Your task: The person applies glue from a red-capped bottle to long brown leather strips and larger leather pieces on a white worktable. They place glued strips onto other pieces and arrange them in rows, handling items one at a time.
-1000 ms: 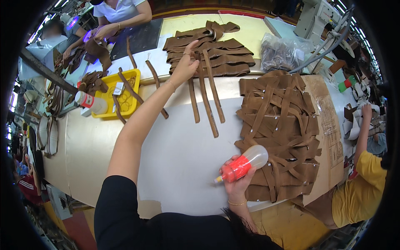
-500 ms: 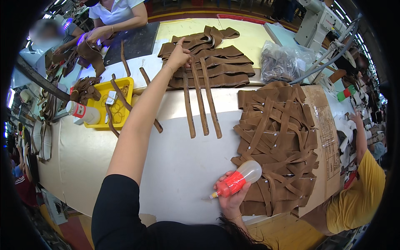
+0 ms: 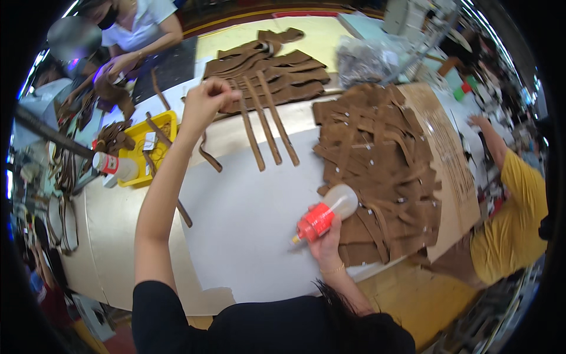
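Note:
My right hand (image 3: 323, 239) is wrapped round a clear squeeze bottle (image 3: 342, 200) with a red band, its yellow-tipped nozzle tilted down toward the grey sheet (image 3: 236, 206). My left arm reaches across the table. The left hand (image 3: 206, 101) is slightly blurred, its fingers drawn together in a pinch; what they hold, if anything, cannot be made out. Its fingertips overlap the upper end of the leftmost of three narrow brown strips (image 3: 263, 121) lying side by side. Behind them are stacked wider brown pieces (image 3: 295, 74). Left of these lies a bent brown strip (image 3: 209, 158).
A heap of brown strapped pieces (image 3: 377, 159) covers cardboard (image 3: 448, 159) at right. At left stand a yellow tray (image 3: 132, 162) and a white bottle (image 3: 115, 166). A plastic bag (image 3: 365, 59) sits at the back. Co-workers are at far left and right (image 3: 510, 218).
My left hand has drawn back and left from the stacked pieces, its fingers now pinched. The right hand still holds the squeeze bottle. The whole view has shifted.

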`<state>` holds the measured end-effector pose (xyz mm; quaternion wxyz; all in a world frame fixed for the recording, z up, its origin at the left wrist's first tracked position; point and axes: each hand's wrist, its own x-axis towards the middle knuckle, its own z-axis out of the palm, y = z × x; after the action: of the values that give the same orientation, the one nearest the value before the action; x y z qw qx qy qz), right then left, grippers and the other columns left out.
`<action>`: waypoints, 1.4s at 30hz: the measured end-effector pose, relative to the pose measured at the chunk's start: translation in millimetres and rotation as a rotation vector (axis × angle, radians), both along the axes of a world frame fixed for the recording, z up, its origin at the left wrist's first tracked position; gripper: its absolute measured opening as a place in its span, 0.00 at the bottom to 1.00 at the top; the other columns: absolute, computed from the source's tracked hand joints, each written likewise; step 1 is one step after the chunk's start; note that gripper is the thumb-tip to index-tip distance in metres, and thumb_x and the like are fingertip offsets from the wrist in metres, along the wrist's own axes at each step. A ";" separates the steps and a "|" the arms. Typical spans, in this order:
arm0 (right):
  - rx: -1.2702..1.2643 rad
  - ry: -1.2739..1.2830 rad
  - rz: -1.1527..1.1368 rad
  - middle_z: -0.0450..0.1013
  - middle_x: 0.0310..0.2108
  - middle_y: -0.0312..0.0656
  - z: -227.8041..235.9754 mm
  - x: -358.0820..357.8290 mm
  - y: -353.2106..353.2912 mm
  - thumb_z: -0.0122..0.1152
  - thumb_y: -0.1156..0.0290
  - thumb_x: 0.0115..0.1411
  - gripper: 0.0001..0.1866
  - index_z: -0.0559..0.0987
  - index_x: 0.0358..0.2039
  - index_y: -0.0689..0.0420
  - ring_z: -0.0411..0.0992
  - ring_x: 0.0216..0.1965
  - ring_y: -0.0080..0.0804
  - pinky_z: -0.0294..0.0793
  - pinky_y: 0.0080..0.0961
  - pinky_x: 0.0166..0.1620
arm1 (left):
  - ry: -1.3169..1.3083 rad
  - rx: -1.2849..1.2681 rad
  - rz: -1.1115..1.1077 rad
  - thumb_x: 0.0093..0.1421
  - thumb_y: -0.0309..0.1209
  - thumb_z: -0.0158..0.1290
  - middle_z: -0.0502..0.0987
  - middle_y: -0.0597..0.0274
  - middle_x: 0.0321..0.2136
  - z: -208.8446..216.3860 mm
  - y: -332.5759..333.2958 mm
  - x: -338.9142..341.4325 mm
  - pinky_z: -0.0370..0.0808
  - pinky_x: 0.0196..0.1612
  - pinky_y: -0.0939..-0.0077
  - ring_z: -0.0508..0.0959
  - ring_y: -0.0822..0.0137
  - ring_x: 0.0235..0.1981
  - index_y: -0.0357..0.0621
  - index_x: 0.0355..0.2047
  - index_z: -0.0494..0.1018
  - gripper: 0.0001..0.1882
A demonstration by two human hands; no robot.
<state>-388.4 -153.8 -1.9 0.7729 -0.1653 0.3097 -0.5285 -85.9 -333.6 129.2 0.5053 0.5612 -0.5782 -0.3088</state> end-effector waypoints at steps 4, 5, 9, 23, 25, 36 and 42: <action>-0.024 0.010 -0.083 0.71 0.33 0.44 -1.4 0.3 -0.5 0.49 0.32 0.54 0.40 0.69 0.45 0.60 0.71 0.32 0.37 0.73 0.35 0.35 | 0.050 0.220 -0.103 0.54 0.25 0.58 0.74 0.65 0.19 -28.2 77.6 -32.1 0.70 0.25 0.83 0.73 0.76 0.21 0.36 0.25 0.74 0.05; -0.027 0.018 -0.109 0.71 0.33 0.44 -2.0 -0.8 -1.2 0.49 0.32 0.54 0.40 0.69 0.45 0.60 0.71 0.32 0.36 0.73 0.34 0.35 | 0.080 0.218 -0.140 0.56 0.26 0.57 0.73 0.65 0.18 -36.4 97.6 -43.3 0.70 0.25 0.83 0.74 0.76 0.21 0.36 0.24 0.74 0.07; -0.062 -0.038 -0.180 0.72 0.31 0.44 8.1 -3.1 0.3 0.49 0.29 0.52 0.42 0.69 0.44 0.60 0.71 0.31 0.35 0.73 0.33 0.35 | 0.206 0.381 -0.242 0.62 0.33 0.52 0.73 0.64 0.17 -65.5 144.2 -73.4 0.70 0.26 0.82 0.74 0.75 0.21 0.37 0.20 0.72 0.15; -0.243 -0.072 -0.324 0.72 0.32 0.43 47.9 -79.6 18.0 0.52 0.29 0.50 0.41 0.69 0.44 0.58 0.72 0.31 0.36 0.73 0.33 0.34 | -0.466 -0.073 -0.225 0.59 0.37 0.53 0.76 0.51 0.30 -73.3 85.9 -201.4 0.72 0.35 0.63 0.76 0.52 0.32 0.39 0.41 0.73 0.15; -0.268 -0.065 -0.371 0.72 0.33 0.42 50.6 -90.8 14.1 0.52 0.29 0.50 0.41 0.69 0.44 0.58 0.71 0.31 0.36 0.73 0.33 0.34 | -0.397 -0.119 -0.183 0.56 0.35 0.55 0.74 0.51 0.33 -76.3 85.9 -220.4 0.72 0.36 0.62 0.75 0.52 0.34 0.40 0.47 0.68 0.20; -0.262 -0.051 -0.421 0.71 0.32 0.43 39.6 -102.5 4.2 0.51 0.29 0.50 0.41 0.69 0.44 0.58 0.71 0.30 0.37 0.73 0.32 0.34 | -0.691 -0.183 -0.057 0.49 0.27 0.53 0.66 0.46 0.34 -96.6 63.3 -257.9 0.73 0.36 0.59 0.71 0.48 0.32 0.44 0.62 0.51 0.40; -0.262 -0.023 -0.420 0.71 0.32 0.40 35.7 -100.5 3.3 0.48 0.31 0.54 0.38 0.70 0.43 0.58 0.71 0.34 0.32 0.72 0.32 0.34 | -0.698 -0.067 -0.105 0.50 0.22 0.50 0.68 0.45 0.34 -83.6 66.2 -257.2 0.74 0.35 0.55 0.73 0.46 0.31 0.46 0.65 0.47 0.42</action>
<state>-488.8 -150.5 33.8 0.6214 -0.1901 0.2575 -0.7152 -343.1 -267.4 45.6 0.2788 0.5856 -0.7540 -0.1047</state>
